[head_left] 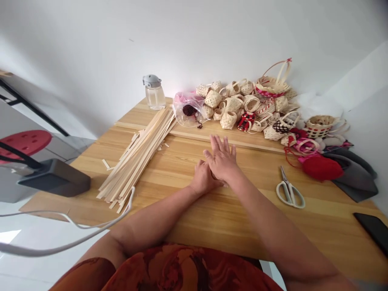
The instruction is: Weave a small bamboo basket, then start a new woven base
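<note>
Both hands meet over the middle of the wooden table. My left hand is curled closed and rests on the tabletop. Its fingers are partly covered, so whatever it may hold is hidden; only a tiny pale bit shows at its right edge. My right hand lies over it, fingers stretched out and spread, the heel of the palm touching the left hand. Off to the left lies a bundle of thin, flat wooden strips. White-handled scissors lie to the right of the hands.
Many small woven baskets are heaped along the wall. Beside them are a clear plastic bag and a water bottle. Red yarn and a black phone lie at right. A white cable crosses the left front edge.
</note>
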A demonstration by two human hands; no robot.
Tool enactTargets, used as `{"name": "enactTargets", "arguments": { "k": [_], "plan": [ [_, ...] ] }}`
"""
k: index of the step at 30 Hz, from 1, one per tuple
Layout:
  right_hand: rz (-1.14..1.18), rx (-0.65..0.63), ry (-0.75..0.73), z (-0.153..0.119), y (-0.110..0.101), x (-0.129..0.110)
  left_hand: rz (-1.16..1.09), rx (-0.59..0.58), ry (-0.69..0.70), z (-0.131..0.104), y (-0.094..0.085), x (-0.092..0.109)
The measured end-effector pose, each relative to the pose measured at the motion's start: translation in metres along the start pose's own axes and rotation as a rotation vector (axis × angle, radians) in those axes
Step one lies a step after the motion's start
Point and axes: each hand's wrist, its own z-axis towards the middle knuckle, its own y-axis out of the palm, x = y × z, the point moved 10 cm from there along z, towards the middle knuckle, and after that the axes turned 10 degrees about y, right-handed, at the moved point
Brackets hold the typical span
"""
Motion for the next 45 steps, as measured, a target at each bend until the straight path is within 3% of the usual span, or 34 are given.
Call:
{"name": "enactTargets", "arguments": {
  "k": [4,8,10,17,23,31,39,45],
  "plan": [
    [0.334,0.161,0.052,-0.012,-0.038,0.034,-0.036,0.025,0.07,0.001,-0.003,0.001],
    [0.668,-0.053,0.14,-0.037,-0.022,0.066,-0.009,0.005,0.078,-0.001,-0.003,0.002],
    [0.731,-0.08,0.13,-0.046,-0.014,0.072,-0.002,-0.028,0.072,-0.002,-0.002,0.004],
    [0.689,-0.156,0.149,-0.051,-0.007,0.076,-0.141,-0.156,0.177,-0.002,0.001,0.017],
    [0.513,-0.138,0.11,-0.048,-0.016,0.06,-0.122,-0.135,0.151,-0.001,0.004,0.013],
    [0.408,0.093,-0.085,-0.059,-0.032,0.036,-0.136,-0.055,0.144,-0.002,0.001,0.012],
    [0.477,0.231,-0.149,-0.085,-0.032,0.042,-0.061,-0.12,0.19,-0.003,-0.002,0.02],
    [0.566,0.122,-0.125,-0.083,-0.023,0.055,-0.193,-0.244,0.165,-0.004,0.002,0.012]
  ]
}}
